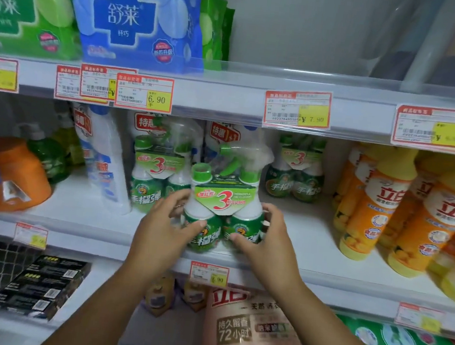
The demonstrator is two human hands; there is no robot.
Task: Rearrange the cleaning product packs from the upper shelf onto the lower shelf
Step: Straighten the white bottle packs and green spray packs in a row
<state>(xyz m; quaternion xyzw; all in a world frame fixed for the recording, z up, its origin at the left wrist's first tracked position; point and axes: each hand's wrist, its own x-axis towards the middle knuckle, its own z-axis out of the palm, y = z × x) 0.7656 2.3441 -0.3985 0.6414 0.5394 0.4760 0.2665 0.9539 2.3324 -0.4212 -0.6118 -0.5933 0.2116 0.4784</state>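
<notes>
Cleaner pack (219, 202) is stood upright at the front edge of the shelf (312, 234), clasped between left hand (165, 222) and right hand (267, 241), each grip curled round one side, equally near.

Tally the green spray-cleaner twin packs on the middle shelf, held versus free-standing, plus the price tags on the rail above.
Green plastic spray-cleaner twin pack gripped by left hand and right hand: 1
Matching twin packs standing free behind: 2
Red-bordered paper price tags on the rail above: 6
Total: 9
</notes>
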